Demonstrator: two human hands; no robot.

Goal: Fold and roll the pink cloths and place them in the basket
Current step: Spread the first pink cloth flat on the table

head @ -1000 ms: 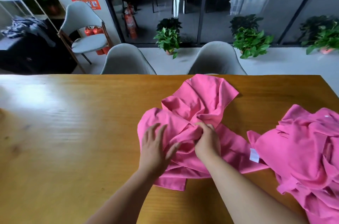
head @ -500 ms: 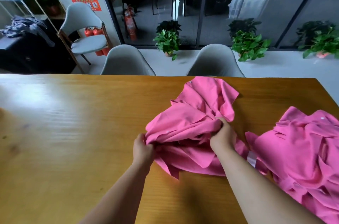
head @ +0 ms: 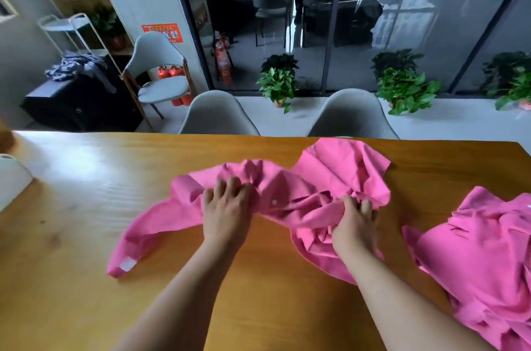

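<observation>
A crumpled pink cloth (head: 330, 175) lies spread across the middle of the wooden table (head: 71, 235), with one corner and its white tag trailing toward the near left. My left hand (head: 225, 207) grips a bunch of its fabric near the centre. My right hand (head: 355, 221) grips another fold further right. A heap of more pink cloths (head: 482, 258) sits at the table's right edge, apart from both hands. No basket is in view.
Two grey chairs (head: 218, 115) stand at the table's far side. A white object (head: 11, 178) sits at the left edge. Beyond are potted plants (head: 278, 83), a glass wall and another chair (head: 161, 75).
My hands have moved apart, pulling the bunched cloth wider across the table; a corner with a tag now trails to the near left. The camera has tilted up.
</observation>
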